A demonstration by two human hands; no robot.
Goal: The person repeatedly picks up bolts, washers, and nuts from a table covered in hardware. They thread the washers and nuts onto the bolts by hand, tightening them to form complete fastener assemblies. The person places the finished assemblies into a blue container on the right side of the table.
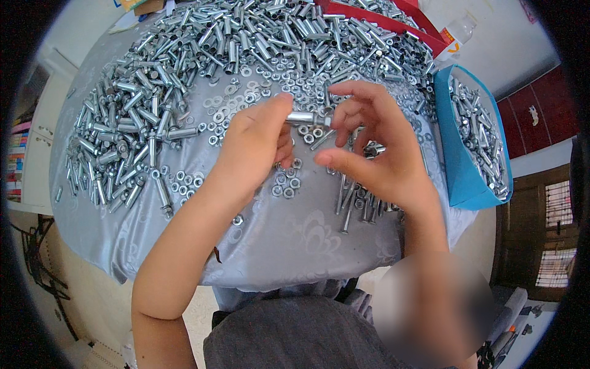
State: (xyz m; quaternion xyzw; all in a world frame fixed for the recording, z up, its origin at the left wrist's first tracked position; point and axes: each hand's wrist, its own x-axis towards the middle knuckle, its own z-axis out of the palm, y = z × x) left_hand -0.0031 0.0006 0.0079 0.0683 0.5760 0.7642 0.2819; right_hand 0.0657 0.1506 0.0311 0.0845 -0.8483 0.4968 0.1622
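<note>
Over the middle of the table, my left hand (252, 135) is closed around a shiny metal sleeve anchor (302, 117), which points to the right with a nut and washer at its end. My right hand (387, 141) is beside that end, its thumb and curled fingers spread apart with nothing visibly gripped. Loose hex nuts (289, 181) and flat washers (224, 107) lie beneath and around both hands. Under the right hand are several long bolts (347, 206), partly hidden by it.
Assembled sleeve anchors (132, 132) pile up at the left, and loose metal sleeves (246, 37) heap along the far side. A blue box (458, 178) full of metal parts stands at the right. Behind are a red tray (381, 19) and a plastic bottle (458, 34). A grey patterned cloth (276, 246) covers the table.
</note>
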